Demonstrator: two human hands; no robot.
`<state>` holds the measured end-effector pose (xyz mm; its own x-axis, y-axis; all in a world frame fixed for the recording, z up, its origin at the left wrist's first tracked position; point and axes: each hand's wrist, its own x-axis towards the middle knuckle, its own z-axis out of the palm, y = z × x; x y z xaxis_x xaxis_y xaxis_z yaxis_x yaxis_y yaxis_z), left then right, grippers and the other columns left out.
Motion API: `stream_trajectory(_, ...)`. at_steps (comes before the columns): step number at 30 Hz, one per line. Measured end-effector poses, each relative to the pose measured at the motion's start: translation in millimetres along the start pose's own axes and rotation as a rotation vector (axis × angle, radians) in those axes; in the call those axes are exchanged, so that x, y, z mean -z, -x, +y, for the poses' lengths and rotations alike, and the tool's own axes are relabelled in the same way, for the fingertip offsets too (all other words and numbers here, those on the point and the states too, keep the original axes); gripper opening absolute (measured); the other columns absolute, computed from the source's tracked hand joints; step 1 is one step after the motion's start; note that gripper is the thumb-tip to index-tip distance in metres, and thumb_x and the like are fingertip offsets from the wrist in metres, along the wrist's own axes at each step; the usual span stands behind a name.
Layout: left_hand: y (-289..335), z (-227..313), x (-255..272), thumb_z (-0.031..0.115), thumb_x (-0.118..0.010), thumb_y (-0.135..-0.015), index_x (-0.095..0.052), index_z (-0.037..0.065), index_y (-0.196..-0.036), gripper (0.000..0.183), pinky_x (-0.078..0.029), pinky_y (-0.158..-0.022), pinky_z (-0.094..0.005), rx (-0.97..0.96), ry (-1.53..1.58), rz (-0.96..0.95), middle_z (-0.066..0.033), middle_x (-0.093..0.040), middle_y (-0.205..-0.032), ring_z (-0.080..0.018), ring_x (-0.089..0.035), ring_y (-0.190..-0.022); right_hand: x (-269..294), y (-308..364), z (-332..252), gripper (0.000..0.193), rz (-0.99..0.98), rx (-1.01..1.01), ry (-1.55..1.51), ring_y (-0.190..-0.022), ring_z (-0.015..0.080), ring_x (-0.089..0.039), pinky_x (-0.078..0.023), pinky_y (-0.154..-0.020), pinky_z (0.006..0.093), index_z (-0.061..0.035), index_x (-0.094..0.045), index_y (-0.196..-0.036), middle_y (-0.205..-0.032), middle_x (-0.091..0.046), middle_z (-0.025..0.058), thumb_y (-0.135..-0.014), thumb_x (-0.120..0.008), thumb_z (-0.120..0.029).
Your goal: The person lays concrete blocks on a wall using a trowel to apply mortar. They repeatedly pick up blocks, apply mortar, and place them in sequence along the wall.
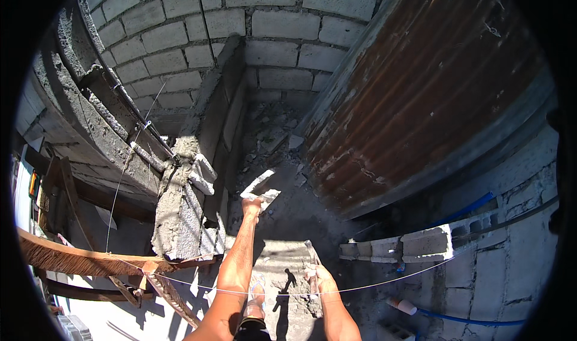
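My left hand (pixel 252 206) reaches forward, closed on a jagged, angled piece of broken concrete block (pixel 270 198). The piece is held out over the shaded, rubble-strewn ground. Lower and to the right, my right hand (pixel 323 277) is wrapped round a hammer (pixel 312 254), seen nearly end-on. A hammer-shaped shadow falls on the sunlit concrete surface (pixel 273 258) between my arms. To the left of my left hand stands a rough concrete post (pixel 175 218) with broken block fragments (pixel 203 176) on its side.
Rusty corrugated metal sheeting (pixel 421 100) leans at the right. A low block wall (pixel 427 243) runs below it, near blue pipe (pixel 475 322). A taut string (pixel 372 286) crosses in front of me. Wooden beams (pixel 90 254) stand at left; a block wall (pixel 282 25) rises behind.
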<state>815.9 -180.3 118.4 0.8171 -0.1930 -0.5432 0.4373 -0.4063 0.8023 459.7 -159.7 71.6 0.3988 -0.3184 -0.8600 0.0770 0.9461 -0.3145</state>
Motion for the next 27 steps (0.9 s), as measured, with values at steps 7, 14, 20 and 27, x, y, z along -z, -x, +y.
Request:
stream_trajectory(7, 96.8, -138.0, 41.1, 0.002, -0.073, -0.07, -0.063, -0.001, -0.088, 0.021, -0.049, -0.061, -0.0328, 0.102, 0.172, -0.189, -0.0062, -0.063, -0.08, -0.0159, -0.06, -0.07, 157.9, 79.7, 168.3, 0.011, 0.365, -0.166, -0.224, -0.051, 0.0208, -0.055, -0.047, -0.045, 0.0366, -0.0039, -0.056, -0.095, -0.07, -0.059, 0.0084, -0.094, -0.052, -0.014)
stream_trajectory(14, 127.9, -160.3, 23.7, 0.001, -0.069, -0.073, -0.067, 0.001, -0.088, 0.016, -0.047, -0.057, -0.0282, -0.006, -0.05, -0.23, -0.0037, -0.063, -0.076, -0.0128, -0.06, -0.068, 60.3, 69.3, 94.9, 0.012, 0.037, -0.118, -0.345, -0.054, 0.0206, -0.057, -0.047, -0.047, 0.0344, -0.0064, -0.057, -0.098, -0.073, -0.06, 0.0085, -0.094, -0.055, -0.018)
stream_trajectory(20, 70.0, -23.6, 4.5, 0.005, -0.069, -0.073, -0.062, -0.002, -0.076, 0.01, -0.036, -0.04, -0.0321, -0.378, 0.066, -0.132, -0.0033, -0.058, -0.059, -0.0131, -0.05, -0.044, -38.2, 40.8, -7.0, 0.014, -0.612, -0.026, -0.676, -0.056, 0.0205, -0.058, -0.047, -0.048, 0.0326, -0.0086, -0.059, -0.1, -0.075, -0.062, 0.0085, -0.093, -0.057, -0.021)
stream_trajectory(27, 40.4, 9.5, -5.2, -0.003, -0.064, -0.078, -0.062, -0.002, -0.108, 0.029, -0.056, -0.052, -0.0422, 0.18, 0.63, -0.046, -0.0124, -0.068, -0.097, -0.0223, -0.068, -0.071, 85.4, 97.9, 93.0, 0.013, 0.146, 0.067, -0.325, -0.054, 0.02, -0.059, -0.045, -0.045, 0.0286, 0.0022, -0.06, -0.088, -0.069, -0.059, 0.0061, -0.086, -0.062, -0.011)
